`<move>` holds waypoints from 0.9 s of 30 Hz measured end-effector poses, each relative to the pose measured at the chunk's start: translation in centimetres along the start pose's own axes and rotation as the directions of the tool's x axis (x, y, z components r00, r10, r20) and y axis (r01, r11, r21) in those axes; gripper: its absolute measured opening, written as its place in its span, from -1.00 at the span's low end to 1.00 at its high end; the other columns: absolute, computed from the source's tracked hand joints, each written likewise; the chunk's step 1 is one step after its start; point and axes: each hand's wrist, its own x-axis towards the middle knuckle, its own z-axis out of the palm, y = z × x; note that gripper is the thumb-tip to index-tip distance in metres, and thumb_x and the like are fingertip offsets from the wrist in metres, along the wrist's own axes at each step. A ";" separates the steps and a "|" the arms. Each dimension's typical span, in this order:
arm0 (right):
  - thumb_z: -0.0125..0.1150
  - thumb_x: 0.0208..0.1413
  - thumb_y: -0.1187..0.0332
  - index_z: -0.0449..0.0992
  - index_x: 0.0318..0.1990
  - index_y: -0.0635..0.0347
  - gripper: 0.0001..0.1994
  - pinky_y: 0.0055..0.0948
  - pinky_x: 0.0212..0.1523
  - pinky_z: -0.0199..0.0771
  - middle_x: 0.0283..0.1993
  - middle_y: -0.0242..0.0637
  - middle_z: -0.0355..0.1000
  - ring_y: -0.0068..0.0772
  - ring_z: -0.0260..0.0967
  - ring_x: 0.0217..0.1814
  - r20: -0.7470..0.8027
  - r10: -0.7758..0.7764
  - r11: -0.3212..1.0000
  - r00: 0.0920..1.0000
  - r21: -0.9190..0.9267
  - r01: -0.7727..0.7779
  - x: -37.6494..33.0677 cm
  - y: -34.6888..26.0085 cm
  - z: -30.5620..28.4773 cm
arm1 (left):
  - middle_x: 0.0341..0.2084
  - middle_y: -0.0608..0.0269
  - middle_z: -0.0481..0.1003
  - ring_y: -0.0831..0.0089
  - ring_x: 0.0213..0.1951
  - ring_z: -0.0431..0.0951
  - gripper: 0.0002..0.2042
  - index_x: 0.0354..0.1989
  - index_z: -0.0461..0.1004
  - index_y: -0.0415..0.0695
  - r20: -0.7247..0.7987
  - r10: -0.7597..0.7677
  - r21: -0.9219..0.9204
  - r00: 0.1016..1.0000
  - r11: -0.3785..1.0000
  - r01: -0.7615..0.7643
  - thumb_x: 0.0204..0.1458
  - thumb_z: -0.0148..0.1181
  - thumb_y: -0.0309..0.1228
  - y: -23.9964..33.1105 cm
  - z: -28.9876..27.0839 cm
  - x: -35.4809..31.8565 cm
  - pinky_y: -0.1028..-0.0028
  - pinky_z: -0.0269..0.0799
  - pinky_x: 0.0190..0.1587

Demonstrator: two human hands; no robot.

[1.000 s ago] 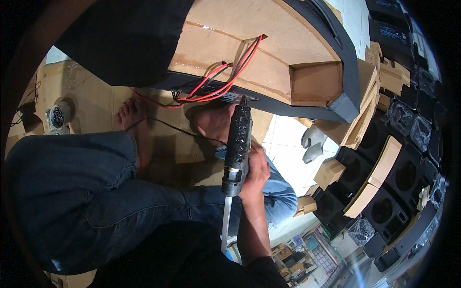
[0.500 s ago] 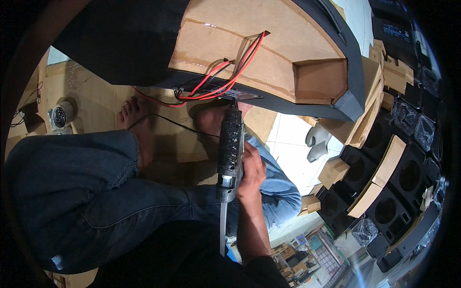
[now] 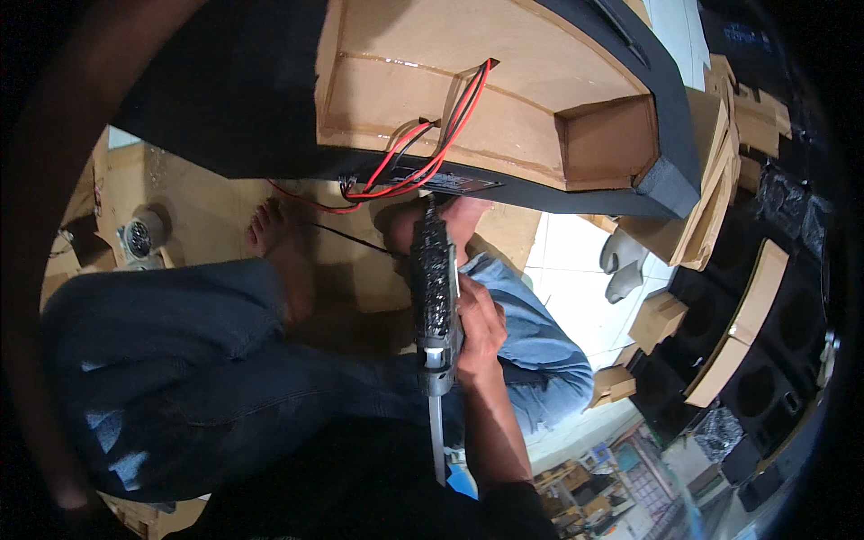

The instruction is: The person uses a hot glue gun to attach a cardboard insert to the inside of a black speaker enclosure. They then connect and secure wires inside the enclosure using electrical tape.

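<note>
the right hand (image 3: 481, 328) is wrapped tight around the body of a long, dark, glue-crusted hot glue gun (image 3: 436, 297), fingers closed on its grip, with a pale translucent glue stick (image 3: 437, 450) running out of its back end toward the lower edge. the gun points up and away from the person, its nozzle right at the black lower edge of the curved wooden speaker box (image 3: 504, 99) with black fabric covering, just where the red and black wires (image 3: 423, 153) loop out of a small hole in the bare wood and down to a dark flat terminal plate (image 3: 450, 183). by the look of it, the step in hand is laying glue at the plate or the wire joint; the next move seems to call for a steady tip kept close to the seam without catching the wire loops. the box is tilted open toward the camera, its inner plywood bare and pale, a glossy glue line showing along one inside joint. the left hand is not visible, so its grip cannot be told. the person sits in blue jeans (image 3: 180, 360) on brown cardboard sheets (image 3: 207, 198), bare feet (image 3: 279, 243) under the box.
</note>
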 end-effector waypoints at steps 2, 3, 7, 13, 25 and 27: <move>0.39 -0.13 0.44 0.56 -0.09 0.40 -0.61 -0.20 -0.20 0.63 -0.01 0.03 0.55 0.03 0.62 -0.17 0.025 -0.020 0.997 0.999 0.075 0.018 -0.4 0.0 0.6 | 0.23 -0.31 0.43 -0.10 0.28 0.41 -0.29 0.20 0.54 -0.24 -0.002 0.008 0.033 1.000 0.999 -0.008 0.14 0.26 0.18 0.0 -0.3 -0.3 0.17 0.24 0.38; 0.39 -0.15 0.44 0.56 -0.09 0.40 -0.60 -0.20 -0.20 0.63 -0.02 0.03 0.54 0.03 0.62 -0.17 0.037 -0.027 0.992 0.999 0.125 0.022 -0.3 -0.2 0.9 | 0.23 -0.31 0.43 -0.10 0.29 0.41 -0.29 0.20 0.54 -0.24 -0.001 0.010 0.050 1.000 0.999 -0.009 0.14 0.26 0.17 -0.1 -0.4 -0.5 0.17 0.23 0.39; 0.41 -0.23 0.40 0.55 -0.12 0.38 -0.57 -0.19 -0.23 0.63 -0.03 0.00 0.54 0.02 0.61 -0.18 0.038 -0.055 0.954 0.998 0.298 0.041 0.5 -1.0 1.9 | 0.28 -0.34 0.38 -0.11 0.32 0.37 -0.33 0.22 0.53 -0.23 0.003 0.066 0.144 0.998 0.987 -0.065 0.17 0.26 0.13 0.0 -0.2 -0.4 0.16 0.17 0.42; 0.42 -0.22 0.39 0.54 -0.10 0.38 -0.56 -0.19 -0.19 0.62 0.02 -0.02 0.53 -0.02 0.61 -0.16 0.053 -0.078 0.909 0.996 0.413 0.049 -0.2 -0.5 2.4 | 0.15 -0.14 0.55 0.16 0.18 0.52 -0.45 0.21 0.54 -0.22 0.124 0.004 -0.131 0.992 0.991 0.012 0.20 0.31 -0.05 2.2 -1.0 -0.1 0.26 0.33 0.28; 0.41 -0.14 0.40 0.53 -0.02 0.41 -0.53 -0.19 -0.12 0.63 0.07 0.06 0.51 0.02 0.61 -0.02 0.087 -0.040 0.700 0.995 0.714 -0.035 -0.8 -0.6 3.6 | 0.22 0.04 0.50 0.31 0.20 0.46 -0.48 0.28 0.47 -0.23 0.152 -0.092 -0.228 0.984 0.965 0.126 0.24 0.29 -0.18 2.3 -1.0 -0.1 0.32 0.32 0.28; 0.44 -0.17 0.38 0.52 -0.01 0.41 -0.50 -0.19 -0.11 0.64 0.09 0.06 0.50 0.02 0.61 -0.01 0.091 -0.055 0.684 0.994 0.729 -0.029 -0.8 -0.6 3.6 | 0.20 0.05 0.51 0.33 0.19 0.46 -0.49 0.28 0.47 -0.23 0.114 -0.045 -0.164 0.992 0.984 0.063 0.24 0.29 -0.20 1.8 -1.1 -0.2 0.34 0.31 0.28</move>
